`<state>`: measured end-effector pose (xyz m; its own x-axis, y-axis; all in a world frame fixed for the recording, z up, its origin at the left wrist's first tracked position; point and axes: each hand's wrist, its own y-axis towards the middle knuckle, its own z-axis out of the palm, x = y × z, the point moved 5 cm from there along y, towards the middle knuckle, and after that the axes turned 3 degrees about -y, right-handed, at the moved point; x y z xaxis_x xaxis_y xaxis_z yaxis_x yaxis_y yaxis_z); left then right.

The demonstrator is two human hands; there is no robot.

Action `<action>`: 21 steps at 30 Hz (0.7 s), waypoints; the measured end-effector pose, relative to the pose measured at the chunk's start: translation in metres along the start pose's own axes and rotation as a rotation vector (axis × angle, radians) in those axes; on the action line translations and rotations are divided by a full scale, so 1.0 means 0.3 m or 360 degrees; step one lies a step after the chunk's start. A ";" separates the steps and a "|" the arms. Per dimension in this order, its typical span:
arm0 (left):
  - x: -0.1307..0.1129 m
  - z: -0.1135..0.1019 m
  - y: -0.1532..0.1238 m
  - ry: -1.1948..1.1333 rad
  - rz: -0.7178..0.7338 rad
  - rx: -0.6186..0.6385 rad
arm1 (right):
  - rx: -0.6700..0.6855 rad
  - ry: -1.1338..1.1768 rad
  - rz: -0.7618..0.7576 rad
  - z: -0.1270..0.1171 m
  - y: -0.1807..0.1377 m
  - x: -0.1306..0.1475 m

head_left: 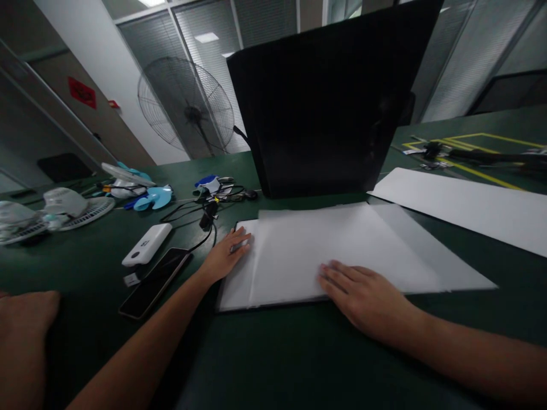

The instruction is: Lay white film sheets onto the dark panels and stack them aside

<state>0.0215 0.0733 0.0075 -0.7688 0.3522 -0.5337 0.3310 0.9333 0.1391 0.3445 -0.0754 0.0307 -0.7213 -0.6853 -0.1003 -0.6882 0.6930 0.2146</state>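
White paper stack (342, 245), one: left hand (225, 256) and right hand (363, 296) flat on it, grips apart.

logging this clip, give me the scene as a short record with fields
surface: dark green table
left hand: left hand flat on the left edge of the white sheet
right hand: right hand flat near the sheet's front edge
behind the sheet: black panel, upright
left of the sheet: white power bank, dark phone, cables, blue fan blade
right: second white sheet
background: pedestal fan
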 end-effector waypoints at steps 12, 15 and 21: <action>0.012 -0.017 -0.008 0.0000 -0.0210 -0.0081 | 0.0210 0.0423 -0.0140 -0.032 0.018 -0.023; 0.026 -0.015 -0.002 -0.0024 -0.0202 -0.0158 | 0.0196 0.0390 0.0042 -0.013 0.007 -0.071; 0.036 -0.005 -0.010 -0.0108 -0.0222 -0.0175 | 0.0170 0.0301 0.0129 0.006 0.005 -0.067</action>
<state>0.0115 0.0744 0.0025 -0.7634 0.2166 -0.6086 0.1590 0.9761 0.1479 0.3577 -0.0602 0.0313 -0.7541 -0.6492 0.0991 -0.6403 0.7603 0.1093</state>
